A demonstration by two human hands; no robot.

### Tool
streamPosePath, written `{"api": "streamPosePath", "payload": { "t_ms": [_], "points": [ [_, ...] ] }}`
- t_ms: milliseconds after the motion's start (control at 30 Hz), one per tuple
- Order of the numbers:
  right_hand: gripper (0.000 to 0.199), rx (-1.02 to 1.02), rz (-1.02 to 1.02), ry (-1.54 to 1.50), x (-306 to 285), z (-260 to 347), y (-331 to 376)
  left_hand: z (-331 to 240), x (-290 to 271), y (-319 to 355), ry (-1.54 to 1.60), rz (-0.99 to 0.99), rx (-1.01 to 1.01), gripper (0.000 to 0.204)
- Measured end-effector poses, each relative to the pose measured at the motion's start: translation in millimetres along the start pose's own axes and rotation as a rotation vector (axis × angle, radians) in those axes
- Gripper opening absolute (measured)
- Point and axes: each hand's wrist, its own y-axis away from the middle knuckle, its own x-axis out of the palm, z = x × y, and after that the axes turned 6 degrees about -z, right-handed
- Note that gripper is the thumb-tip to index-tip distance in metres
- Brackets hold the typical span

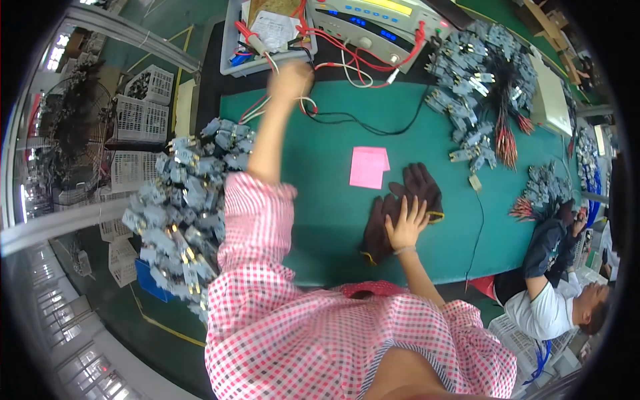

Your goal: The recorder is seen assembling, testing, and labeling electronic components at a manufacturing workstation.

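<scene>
My left hand (290,81) reaches far forward to the front of a light grey bin (241,68); motion smears its fingers, so what it may hold is unclear. Red and white test leads (307,101) run close beside and under it. My right hand (408,225) lies with spread fingers on a pair of dark brown work gloves with yellow cuff edges, partly covering the nearer glove (377,232). The other glove (423,184) extends beyond its fingertips. Pink paper slips (367,168) rest on the green mat (320,220) between my hands.
A bench test instrument (363,41) stands at the back. Grey connector-like parts are heaped at left (177,220) and at far right (460,67), with bundled wires (505,143). A black cable (373,129) crosses the mat. Another person (543,310) sits at right.
</scene>
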Motion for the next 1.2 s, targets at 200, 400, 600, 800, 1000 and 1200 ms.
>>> {"api": "streamPosePath", "payload": {
  "t_ms": [200,400,600,800,1000,1200],
  "points": [
    [0.07,0.015,0.019,0.025,3,5,0,178,-1,-114,-0.316,-0.194,-0.457,0.026],
    [0.071,-0.012,0.057,0.011,-1,9,1,264,24,-168,-0.228,0.052,-0.682,0.032],
    [0.07,0.01,0.07,0.038,2,9,-1,254,40,-162,-0.248,-0.183,-0.723,0.04],
    [0.069,0.046,0.034,-0.002,-8,12,-13,276,40,-170,-0.273,-0.134,-0.24,0.03],
    [0.072,0.039,0.018,-0.009,10,-5,-8,231,76,-174,-0.537,-0.308,-0.36,0.03],
    [0.069,0.089,0.05,-0.014,0,-2,12,258,57,-186,-0.536,-0.165,-0.407,0.028]
  ]
}}
